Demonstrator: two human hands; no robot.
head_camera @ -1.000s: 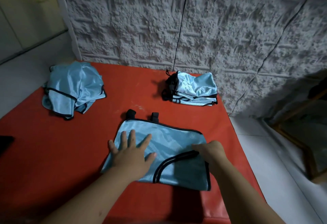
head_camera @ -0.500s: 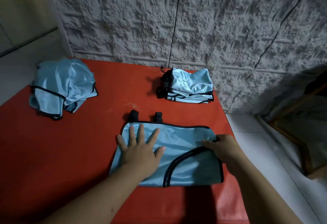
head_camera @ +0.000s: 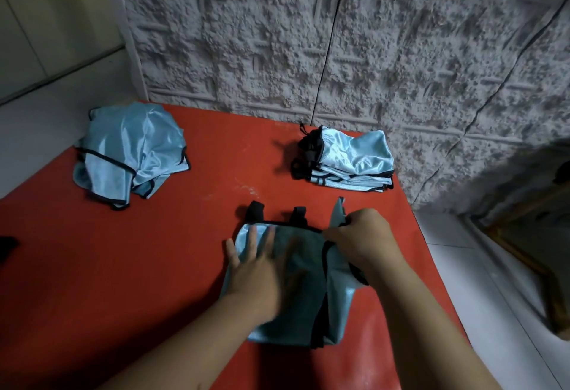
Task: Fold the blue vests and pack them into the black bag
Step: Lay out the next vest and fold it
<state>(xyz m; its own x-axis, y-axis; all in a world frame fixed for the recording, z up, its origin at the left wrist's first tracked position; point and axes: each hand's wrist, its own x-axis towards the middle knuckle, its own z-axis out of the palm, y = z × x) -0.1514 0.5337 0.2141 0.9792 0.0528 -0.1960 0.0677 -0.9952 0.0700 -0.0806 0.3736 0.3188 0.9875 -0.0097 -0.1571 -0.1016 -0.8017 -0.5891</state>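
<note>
One blue vest (head_camera: 290,291) lies near-centre on the red table (head_camera: 123,266). Left hand (head_camera: 262,269) presses it, fingers spread; right hand (head_camera: 364,238) pinches its raised right edge.

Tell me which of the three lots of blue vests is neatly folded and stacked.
The stack of folded vests at the far right by the wall. The heap at far left is crumpled, and the near vest is mid-fold under both hands.
</note>
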